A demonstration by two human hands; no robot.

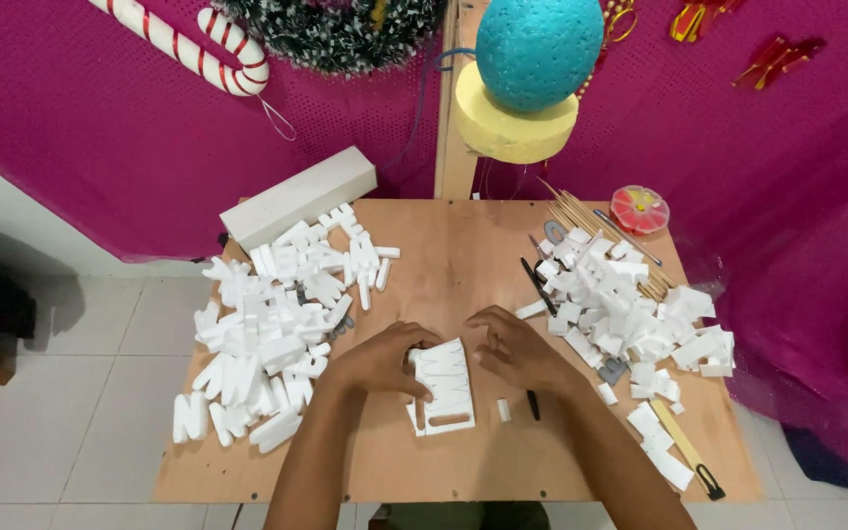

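So the left hand (380, 361) is curled over the left edge of a flat white foam slab (444, 388) with letter shapes cut into it, fingers pressed onto its top corner, and the right hand (514, 348) sits just beside the slab's upper right edge with fingertips bent toward it, looks like it's pinching or nudging at the foam, though I can't tell if it's actually gripping anything. The slab lies flat near the front middle of the wooden table (463, 461). My take: foam like this snaps easily, so keep the slab flat, hold it down close to the cut line, and push the piece out gently instead of twisting it. On the left there's a big heap of white foam letters (267, 334) and a long white foam block (298, 196) behind it; on the right, a pile of foam offcuts (630, 304), bamboo skewers (581, 218), a round red bead box (639, 208) and a craft knife (689, 451). Behind is magenta cloth, a teal foam ball (539, 49), a candy cane decoration (188, 44), white tiled floor below.
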